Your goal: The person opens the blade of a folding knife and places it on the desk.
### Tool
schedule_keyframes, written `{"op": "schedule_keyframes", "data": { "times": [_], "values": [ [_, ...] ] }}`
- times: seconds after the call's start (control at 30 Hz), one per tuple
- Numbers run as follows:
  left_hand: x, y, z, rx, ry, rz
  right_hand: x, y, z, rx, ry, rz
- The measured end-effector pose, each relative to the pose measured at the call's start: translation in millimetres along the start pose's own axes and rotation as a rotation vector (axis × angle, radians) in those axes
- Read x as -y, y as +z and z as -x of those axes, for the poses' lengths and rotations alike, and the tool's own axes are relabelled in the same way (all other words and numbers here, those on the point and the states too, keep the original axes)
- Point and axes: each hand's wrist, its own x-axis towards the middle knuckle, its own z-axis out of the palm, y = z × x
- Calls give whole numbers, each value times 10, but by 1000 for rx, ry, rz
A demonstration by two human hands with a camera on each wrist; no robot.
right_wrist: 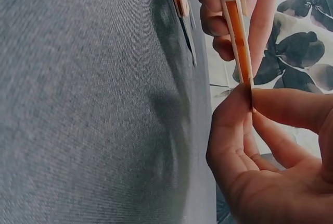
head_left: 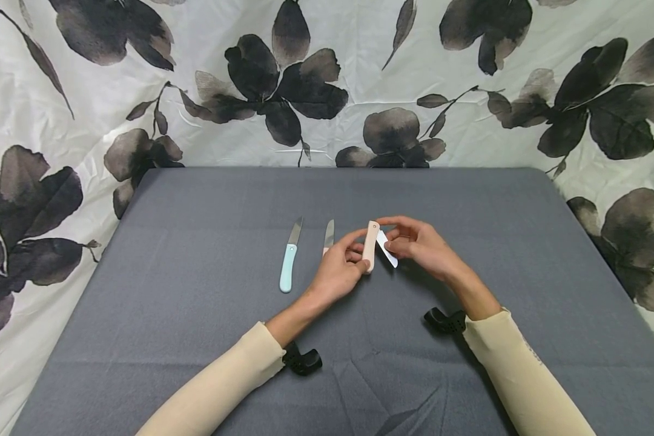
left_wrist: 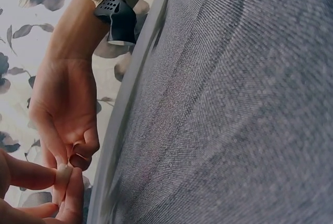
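Over the middle of the table, my left hand [head_left: 335, 269] pinches the pale peach handle of a folding knife [head_left: 370, 247]. My right hand [head_left: 422, 247] pinches its light blade [head_left: 388, 249], which is part-way out and angled from the handle. In the right wrist view the slot of the folding knife [right_wrist: 238, 39] looks orange inside, with the right thumb and fingers at its lower end. The left wrist view shows both hands meeting at the knife, mostly covered by fingers. Left of them lies an unfolded knife with a light blue handle [head_left: 287, 268]. Another knife's blade [head_left: 329, 234] shows behind my left hand, which hides most of its pinkish handle.
A grey cloth covers the table [head_left: 196, 290], with some creases near the front. Behind and beside it hangs a white floral sheet [head_left: 218, 139]. A black wrist mount [head_left: 303, 361] is on the left wrist and another black mount [head_left: 444, 321] on the right.
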Motion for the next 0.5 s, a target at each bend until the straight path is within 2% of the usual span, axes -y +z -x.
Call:
{"op": "schedule_keyframes", "data": {
  "times": [0.5],
  "values": [
    [-42, -5, -44, 4, 0, 32, -10, -89, -32, -62, -9, -1]
  ]
}}
